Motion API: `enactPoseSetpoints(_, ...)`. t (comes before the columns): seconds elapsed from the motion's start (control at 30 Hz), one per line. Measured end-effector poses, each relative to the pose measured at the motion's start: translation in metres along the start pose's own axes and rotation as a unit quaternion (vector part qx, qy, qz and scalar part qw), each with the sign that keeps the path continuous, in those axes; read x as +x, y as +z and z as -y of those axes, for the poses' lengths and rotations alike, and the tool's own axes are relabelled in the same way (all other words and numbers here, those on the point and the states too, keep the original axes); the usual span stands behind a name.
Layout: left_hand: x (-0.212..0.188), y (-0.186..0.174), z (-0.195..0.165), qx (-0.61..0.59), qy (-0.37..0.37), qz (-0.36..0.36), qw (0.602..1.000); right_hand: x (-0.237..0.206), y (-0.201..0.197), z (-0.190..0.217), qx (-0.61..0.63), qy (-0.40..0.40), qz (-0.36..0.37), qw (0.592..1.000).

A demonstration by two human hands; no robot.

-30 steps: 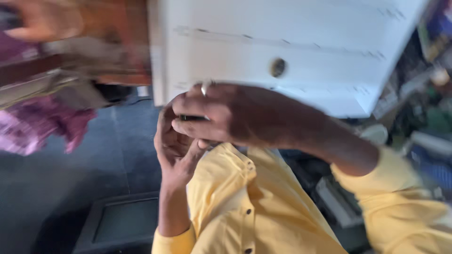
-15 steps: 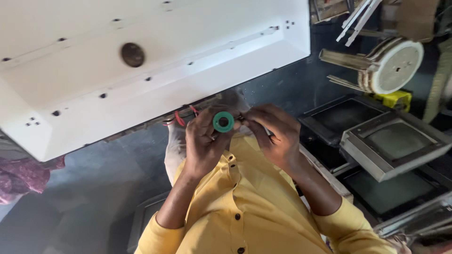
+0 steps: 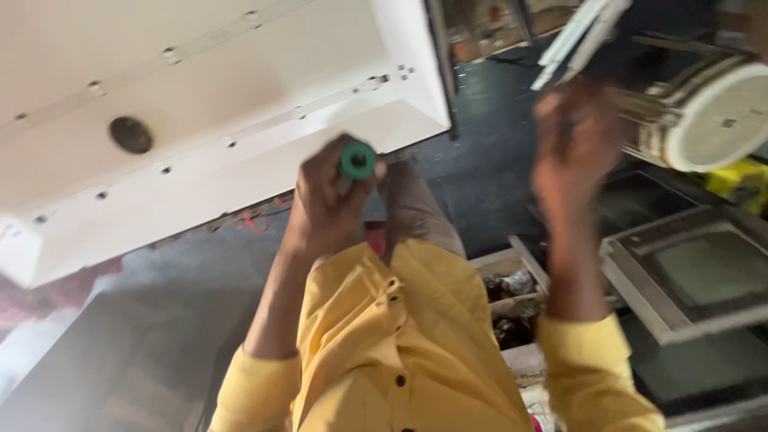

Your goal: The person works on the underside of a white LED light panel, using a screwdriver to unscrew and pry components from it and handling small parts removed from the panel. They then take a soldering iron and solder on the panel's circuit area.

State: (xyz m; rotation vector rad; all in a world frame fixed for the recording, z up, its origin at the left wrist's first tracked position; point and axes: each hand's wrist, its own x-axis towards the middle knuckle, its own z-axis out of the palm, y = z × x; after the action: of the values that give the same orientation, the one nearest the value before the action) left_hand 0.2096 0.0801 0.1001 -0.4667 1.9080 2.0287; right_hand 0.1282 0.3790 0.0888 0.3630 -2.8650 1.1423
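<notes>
My left hand [image 3: 324,204] grips a small green ring-shaped spool [image 3: 358,160], raised just before the lower edge of the white metal panel [image 3: 200,120]. My right hand [image 3: 572,148], blurred, is lifted apart beside the round white drum [image 3: 712,112]; its grasp I cannot tell.

A cluttered repair workshop for appliances.

A big white panel [image 3: 200,120] with rows of screws and a round dark knob fills the upper left, looking like a stripped appliance casing. To the right of the panel stands a round drum [image 3: 708,112] with a white end face and banded sides, with pale strips leaning just above it. Below the drum lie grey frames [image 3: 688,280] with flat dark insets, stacked one over another, and a yellow object [image 3: 740,180] sits just beside the drum. Between the frames and the panel, a small open box [image 3: 512,296] holds dark loose parts. The floor [image 3: 488,160] under all of it is dark and bare.
</notes>
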Motion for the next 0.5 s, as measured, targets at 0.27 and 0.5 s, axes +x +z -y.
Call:
enactPoseSetpoints(0.27, 0.056, -0.034, 0.012, 0.176, 0.114, -0.07, 0.975, 0.082, 0.016, -0.085, -0.062, -0.229, 0.101, 0.966)
enactPoseSetpoints(0.5, 0.075, -0.036, 0.02, 0.171, 0.079, -0.053, 0.981, 0.093, 0.035, -0.07, -0.053, -0.266, 0.106, 0.957)
